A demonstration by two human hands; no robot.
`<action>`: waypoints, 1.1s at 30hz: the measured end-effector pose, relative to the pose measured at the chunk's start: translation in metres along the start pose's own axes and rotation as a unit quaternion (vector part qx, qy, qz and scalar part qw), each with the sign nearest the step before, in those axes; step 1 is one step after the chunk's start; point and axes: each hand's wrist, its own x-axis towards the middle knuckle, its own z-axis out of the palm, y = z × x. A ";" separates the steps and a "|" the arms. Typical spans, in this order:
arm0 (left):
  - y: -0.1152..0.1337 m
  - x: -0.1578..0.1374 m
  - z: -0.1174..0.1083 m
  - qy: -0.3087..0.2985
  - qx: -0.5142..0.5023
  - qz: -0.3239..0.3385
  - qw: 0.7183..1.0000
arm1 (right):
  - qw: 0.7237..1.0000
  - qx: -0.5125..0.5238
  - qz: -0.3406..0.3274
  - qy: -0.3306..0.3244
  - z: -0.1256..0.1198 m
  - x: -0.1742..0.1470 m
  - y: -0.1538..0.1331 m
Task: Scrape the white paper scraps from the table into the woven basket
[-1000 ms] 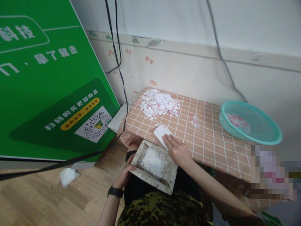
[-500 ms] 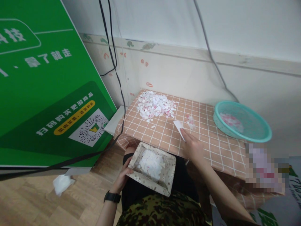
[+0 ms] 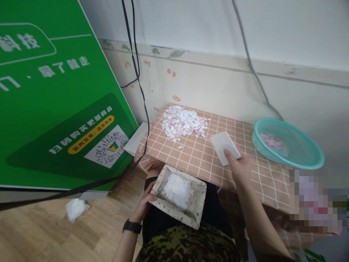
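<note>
My left hand (image 3: 148,199) grips the left side of a shallow rectangular tray (image 3: 188,220), speckled and off-white, which rests tilted on my lap. Small white paper scraps (image 3: 176,190) lie in it. Over the table, my right hand (image 3: 241,168) pinches a flat white card (image 3: 224,146) between thumb and fingers. Its broad face is turned up towards me. A heap of white and pinkish paper pieces (image 3: 184,122) sits at the far left of the table, with one stray piece just in front of it.
A brown checked cloth covers the table (image 3: 188,156) against the wall. On its right stands a turquoise plastic basket (image 3: 308,153) with pinkish scraps inside. Black cables (image 3: 141,91) hang at the left before a green panel (image 3: 54,109). A white bag (image 3: 76,209) lies on the floor.
My right hand has moved right with the card, whose broad face now shows instead of standing on edge. The card now covers the spot where small scraps lay. The view has shifted slightly.
</note>
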 end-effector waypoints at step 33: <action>-0.001 -0.001 -0.004 0.006 0.005 0.002 1.000 | 0.989 -0.105 -0.056 -0.088 0.021 -0.009 -0.006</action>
